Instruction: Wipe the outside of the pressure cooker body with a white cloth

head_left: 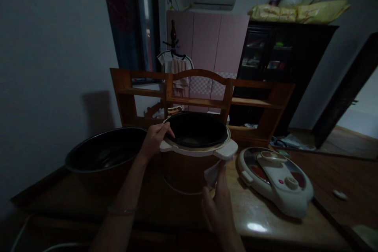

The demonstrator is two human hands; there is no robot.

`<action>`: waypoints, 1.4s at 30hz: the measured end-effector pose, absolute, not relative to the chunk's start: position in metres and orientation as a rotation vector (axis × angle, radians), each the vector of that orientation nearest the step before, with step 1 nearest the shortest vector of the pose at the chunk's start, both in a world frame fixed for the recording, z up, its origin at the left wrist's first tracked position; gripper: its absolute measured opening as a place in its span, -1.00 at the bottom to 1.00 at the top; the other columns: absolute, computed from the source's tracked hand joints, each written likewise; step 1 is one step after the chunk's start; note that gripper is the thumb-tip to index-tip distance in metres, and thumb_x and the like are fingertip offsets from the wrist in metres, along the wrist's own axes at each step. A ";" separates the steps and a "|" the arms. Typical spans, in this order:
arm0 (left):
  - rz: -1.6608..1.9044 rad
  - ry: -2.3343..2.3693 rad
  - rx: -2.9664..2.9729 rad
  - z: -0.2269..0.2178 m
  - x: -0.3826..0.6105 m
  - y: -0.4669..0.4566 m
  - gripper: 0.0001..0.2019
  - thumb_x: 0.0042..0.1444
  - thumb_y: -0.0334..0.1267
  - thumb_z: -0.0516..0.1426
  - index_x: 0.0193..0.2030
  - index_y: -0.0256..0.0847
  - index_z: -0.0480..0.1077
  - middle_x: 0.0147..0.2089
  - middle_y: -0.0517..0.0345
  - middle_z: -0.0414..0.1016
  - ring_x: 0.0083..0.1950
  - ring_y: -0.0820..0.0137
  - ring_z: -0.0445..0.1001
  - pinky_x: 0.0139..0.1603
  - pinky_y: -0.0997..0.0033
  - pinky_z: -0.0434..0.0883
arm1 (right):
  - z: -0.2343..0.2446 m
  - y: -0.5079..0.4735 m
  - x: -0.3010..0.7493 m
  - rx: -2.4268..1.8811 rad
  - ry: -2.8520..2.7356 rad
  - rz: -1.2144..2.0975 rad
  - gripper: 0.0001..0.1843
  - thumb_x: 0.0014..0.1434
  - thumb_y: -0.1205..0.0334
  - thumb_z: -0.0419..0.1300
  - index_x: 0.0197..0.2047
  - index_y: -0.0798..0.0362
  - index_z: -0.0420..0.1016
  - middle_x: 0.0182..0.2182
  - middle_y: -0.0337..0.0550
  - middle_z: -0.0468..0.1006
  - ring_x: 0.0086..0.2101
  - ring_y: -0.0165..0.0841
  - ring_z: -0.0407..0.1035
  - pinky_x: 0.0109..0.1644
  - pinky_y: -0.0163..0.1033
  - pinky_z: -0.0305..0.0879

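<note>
An electric pressure cooker (pixel 186 169) without its lid stands upright on the wooden desk, a black inner pot (pixel 195 132) seated in its cream rim. My left hand (pixel 156 138) is closed on the rim at the left, beside the left handle, with fingertips over the pot's edge. Below the right handle (pixel 226 149), my right hand (pixel 217 201) pinches a thin white cloth or tissue (pixel 212 172) against the cooker's side. Part of the cloth is hidden by the fingers. The cooker's lid (pixel 279 177), cream with a dial, lies on the desk to the right.
A large dark basin (pixel 88 171) stands left of the cooker. Behind it rises a wooden shelf rack (pixel 201 101) along the desk's back edge. White cables (pixel 66 245) run at the lower left. The desk's right edge lies just beyond the lid.
</note>
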State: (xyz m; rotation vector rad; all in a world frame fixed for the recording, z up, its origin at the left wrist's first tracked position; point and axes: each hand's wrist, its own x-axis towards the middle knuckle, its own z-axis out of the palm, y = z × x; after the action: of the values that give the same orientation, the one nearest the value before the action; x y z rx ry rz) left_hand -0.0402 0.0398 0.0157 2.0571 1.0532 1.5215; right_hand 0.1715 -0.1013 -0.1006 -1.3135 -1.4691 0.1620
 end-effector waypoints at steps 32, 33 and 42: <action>1.524 1.041 2.045 0.015 -0.041 0.041 -0.48 0.31 -0.04 -0.03 -0.55 -0.21 0.54 -0.44 0.13 0.54 -0.33 0.38 0.47 -0.16 0.37 0.29 | -0.123 -0.067 0.221 -1.407 -1.322 0.551 -0.06 0.15 0.15 0.09 0.49 0.18 -0.24 0.42 0.05 0.01 0.39 -0.14 -0.09 0.40 0.02 -0.01; 1.528 1.044 2.041 0.015 -0.041 0.041 -0.48 0.31 -0.04 -0.03 -0.55 -0.21 0.54 -0.43 0.13 0.54 -0.33 0.38 0.47 -0.16 0.37 0.29 | -0.129 -0.070 0.219 -1.405 -1.322 0.570 -0.07 0.16 0.16 0.08 0.50 0.15 -0.23 0.42 0.03 0.01 0.39 -0.15 -0.09 0.41 0.02 -0.03; 1.534 1.059 2.039 0.014 -0.040 0.041 -0.48 0.30 -0.02 -0.03 -0.55 -0.22 0.53 -0.45 0.12 0.54 -0.35 0.36 0.47 -0.19 0.37 0.32 | -0.136 -0.093 0.208 -1.391 -1.367 0.610 -0.09 0.17 0.29 0.05 0.50 0.08 -0.28 0.40 0.01 0.10 0.35 -0.17 0.03 0.39 0.09 0.01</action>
State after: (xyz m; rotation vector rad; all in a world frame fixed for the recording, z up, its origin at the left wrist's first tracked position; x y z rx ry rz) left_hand -0.0404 0.0414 0.0139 2.0388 1.0594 1.5337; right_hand 0.2083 -0.0929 -0.1356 -1.3909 -1.3667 0.6104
